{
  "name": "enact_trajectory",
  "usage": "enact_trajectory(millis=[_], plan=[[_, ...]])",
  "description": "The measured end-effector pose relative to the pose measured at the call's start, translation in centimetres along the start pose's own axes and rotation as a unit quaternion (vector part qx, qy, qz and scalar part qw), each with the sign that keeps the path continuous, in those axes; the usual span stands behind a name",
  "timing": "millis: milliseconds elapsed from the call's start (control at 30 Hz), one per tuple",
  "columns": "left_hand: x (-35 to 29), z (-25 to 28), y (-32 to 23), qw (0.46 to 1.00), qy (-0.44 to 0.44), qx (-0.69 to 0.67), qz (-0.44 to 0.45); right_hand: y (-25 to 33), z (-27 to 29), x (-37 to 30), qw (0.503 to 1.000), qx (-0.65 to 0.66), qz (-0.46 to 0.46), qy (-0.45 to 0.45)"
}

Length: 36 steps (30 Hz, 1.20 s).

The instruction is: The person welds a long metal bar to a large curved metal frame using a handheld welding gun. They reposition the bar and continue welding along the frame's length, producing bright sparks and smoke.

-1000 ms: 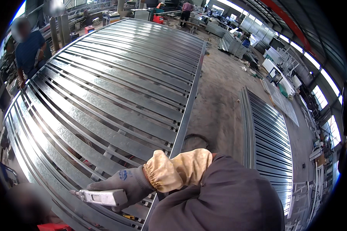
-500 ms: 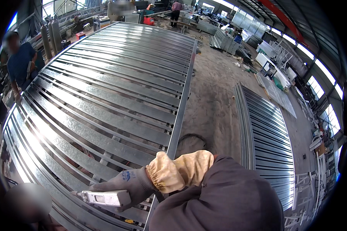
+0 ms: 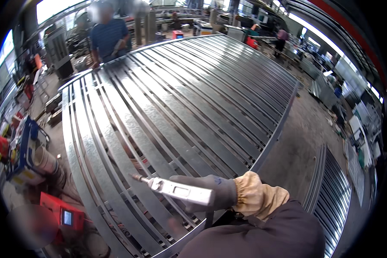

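Note:
My right hand (image 3: 219, 189), in a grey glove with a tan cuff, is closed around a silvery-white handheld welding gun (image 3: 182, 192). The gun's narrow copper-coloured nozzle points left, over the near slats of a large slatted metal panel (image 3: 276, 132). Whether the nozzle touches a slat, I cannot tell. Long flat strips with narrow gaps make up this panel, framed by a rail along its right side. My right forearm, dark-sleeved, reaches in over the near right edge. My left hand is not in view.
A person in a blue shirt (image 3: 109, 36) stands at the panel's far left edge. A red box with a small screen (image 3: 69, 217) is at the lower left, near a blue cart (image 3: 26, 150). Another slatted panel (image 3: 331, 206) lies on the floor at right.
My view has swung left, bringing the red box and blue cart into sight. The panel, my right hand and the welding gun appear farther right. The grip looks the same.

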<state>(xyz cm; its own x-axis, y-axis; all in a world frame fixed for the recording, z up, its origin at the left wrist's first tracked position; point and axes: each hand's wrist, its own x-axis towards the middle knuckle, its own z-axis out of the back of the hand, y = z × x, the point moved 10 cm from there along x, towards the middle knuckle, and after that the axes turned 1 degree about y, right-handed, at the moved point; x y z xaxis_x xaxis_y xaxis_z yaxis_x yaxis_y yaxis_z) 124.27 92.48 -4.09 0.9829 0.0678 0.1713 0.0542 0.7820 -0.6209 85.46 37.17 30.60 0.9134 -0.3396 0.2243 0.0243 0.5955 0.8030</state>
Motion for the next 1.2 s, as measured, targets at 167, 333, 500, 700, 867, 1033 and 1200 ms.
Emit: enact_trajectory(millis=[167, 333, 500, 700, 867, 1033, 1200], plan=[[0.2, -1.4, 4.3, 0.999, 0.006, -0.002, -0.051, 1.7, 3.5, 0.2, 0.998, 0.032, 0.024, -0.058], [-1.4, 0.9, 8.0, 0.995, -0.059, 0.074, -0.036, -1.4, 4.8, 2.6, 0.918, 0.329, -0.142, -0.171], [-2.4, -4.8, -3.4, 0.945, 0.025, 0.173, -0.275, 0.2, 8.1, 4.3, 0.927, 0.185, -0.155, -0.289], [-3.2, 0.6, -1.8, 0.995, -0.083, 0.034, 0.048, -3.0, 4.5, 11.2, 0.938, 0.206, -0.141, -0.239], [-4.1, 1.7, 0.3, 0.974, -0.024, 0.096, 0.205, -3.3, -0.2, 15.3, 0.946, 0.252, -0.135, -0.151], [-4.0, 1.9, -0.9, 0.977, -0.079, 0.068, 0.187, -3.2, -3.7, 17.7, 0.945, 0.288, -0.139, -0.065], [-3.6, 2.8, -2.3, 0.979, -0.083, 0.077, 0.168, -2.5, -11.4, 19.7, 0.912, 0.340, -0.198, 0.116]])
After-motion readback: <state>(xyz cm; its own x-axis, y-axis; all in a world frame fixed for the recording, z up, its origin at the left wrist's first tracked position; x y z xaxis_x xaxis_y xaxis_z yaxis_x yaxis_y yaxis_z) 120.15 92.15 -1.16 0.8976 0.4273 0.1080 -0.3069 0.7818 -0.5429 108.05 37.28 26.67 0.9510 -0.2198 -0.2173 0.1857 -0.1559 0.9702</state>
